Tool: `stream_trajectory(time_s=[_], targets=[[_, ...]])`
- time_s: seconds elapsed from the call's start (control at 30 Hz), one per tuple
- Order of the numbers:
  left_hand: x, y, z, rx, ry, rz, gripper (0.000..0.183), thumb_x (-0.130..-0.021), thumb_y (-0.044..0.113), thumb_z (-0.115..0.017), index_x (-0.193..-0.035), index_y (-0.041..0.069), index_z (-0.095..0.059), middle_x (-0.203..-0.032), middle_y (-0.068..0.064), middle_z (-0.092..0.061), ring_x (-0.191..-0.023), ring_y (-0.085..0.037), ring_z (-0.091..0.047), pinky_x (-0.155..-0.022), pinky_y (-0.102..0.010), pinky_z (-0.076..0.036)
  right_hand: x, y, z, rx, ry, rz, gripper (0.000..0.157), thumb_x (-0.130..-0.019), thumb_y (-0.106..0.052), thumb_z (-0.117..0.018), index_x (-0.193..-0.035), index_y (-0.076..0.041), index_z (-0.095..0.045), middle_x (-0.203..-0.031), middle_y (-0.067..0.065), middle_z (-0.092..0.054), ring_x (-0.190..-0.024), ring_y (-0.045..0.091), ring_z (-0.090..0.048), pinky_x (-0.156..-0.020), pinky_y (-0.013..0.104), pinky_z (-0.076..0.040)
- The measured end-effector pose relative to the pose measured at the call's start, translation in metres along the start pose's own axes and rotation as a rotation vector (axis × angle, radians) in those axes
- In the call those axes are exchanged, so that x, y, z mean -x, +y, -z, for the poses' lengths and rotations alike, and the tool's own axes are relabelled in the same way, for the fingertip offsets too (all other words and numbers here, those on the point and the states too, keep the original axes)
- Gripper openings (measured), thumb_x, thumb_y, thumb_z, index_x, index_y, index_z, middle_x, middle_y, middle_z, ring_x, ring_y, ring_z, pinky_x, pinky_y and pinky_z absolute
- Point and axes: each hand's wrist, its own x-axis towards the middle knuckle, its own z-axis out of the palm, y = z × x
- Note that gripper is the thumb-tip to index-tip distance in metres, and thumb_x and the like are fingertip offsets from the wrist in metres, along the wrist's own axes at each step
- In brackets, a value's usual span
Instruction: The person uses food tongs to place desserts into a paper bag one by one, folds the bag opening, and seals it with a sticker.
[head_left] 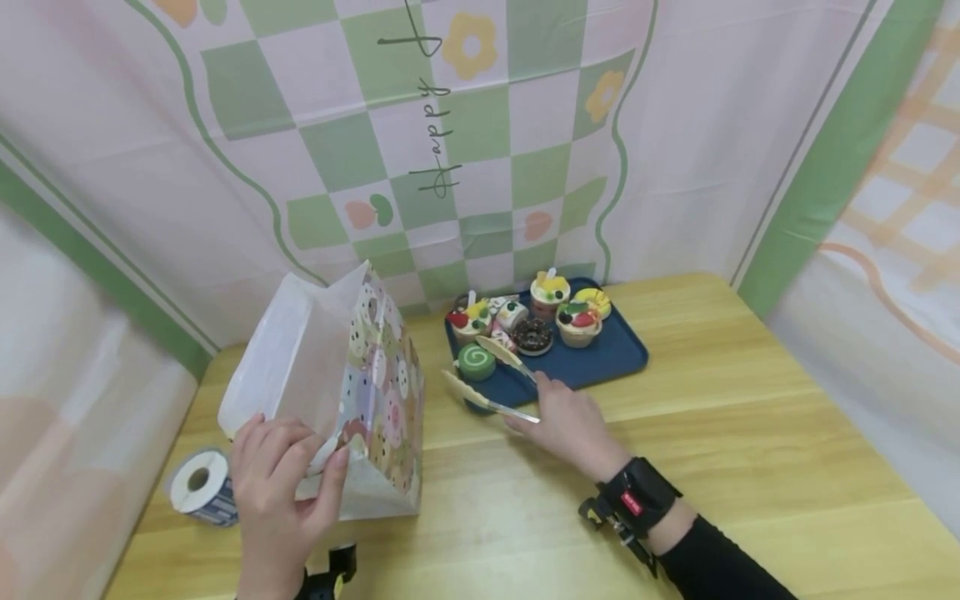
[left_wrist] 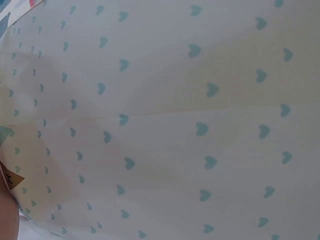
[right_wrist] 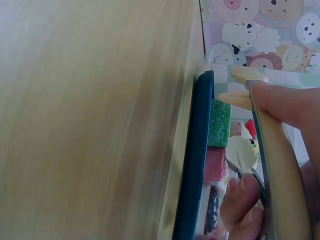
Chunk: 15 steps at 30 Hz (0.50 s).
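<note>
My left hand (head_left: 273, 479) holds the near rim of an open paper bag (head_left: 386, 392) printed with cartoon animals. The bag stands upright, its white inside facing me. A pale surface with teal hearts (left_wrist: 200, 129) fills the left wrist view. My right hand (head_left: 570, 421) grips tongs (head_left: 506, 354) with cream tips, their arms spread apart and nothing between them. The tips hover by a green swirl cake roll (head_left: 476, 362) at the left end of a blue tray (head_left: 615, 362). In the right wrist view, the thumb and curled fingers sit on the tongs (right_wrist: 282, 180).
Also on the tray are a chocolate donut (head_left: 532, 336), a yellow donut (head_left: 592, 302) and several fruit-topped cups (head_left: 579, 325). A label roll (head_left: 202, 487) stands left of the bag on the wooden table (head_left: 712, 417). A printed curtain (head_left: 480, 125) hangs behind.
</note>
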Motion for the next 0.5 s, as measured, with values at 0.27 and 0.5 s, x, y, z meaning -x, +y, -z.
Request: stream_trajectory(time_s=[0.27,0.5], targets=[[-0.0005,0.0003,0.0001,0.003,0.007,-0.003,0.053,-0.092,0.037,-0.055,-0.056,-0.002,-0.056,-0.056,-0.013,-0.055,-0.061,-0.033,-0.05,-0.081,-0.05,-0.036,0.0002,-0.0026,-0.0015,-0.006,0.012,-0.003,0.093,-0.077,-0.062,-0.063,-0.134,0.01,-0.045,-0.104,0.028,-0.065,-0.078,0.035,-0.063,-0.062,0.046,-0.055],[-0.0006,0.0004,0.0005,-0.003,-0.005,0.007,0.053,-0.092,0.038,-0.055,-0.056,-0.001,-0.055,-0.056,-0.013,-0.055,-0.061,-0.033,-0.05,-0.086,-0.047,-0.036,-0.0017,-0.0045,-0.0051,0.008,0.03,-0.011,0.089,-0.077,-0.058,-0.065,-0.132,0.01,-0.047,-0.097,0.025,-0.066,-0.07,0.031,-0.061,-0.055,0.041,-0.052]])
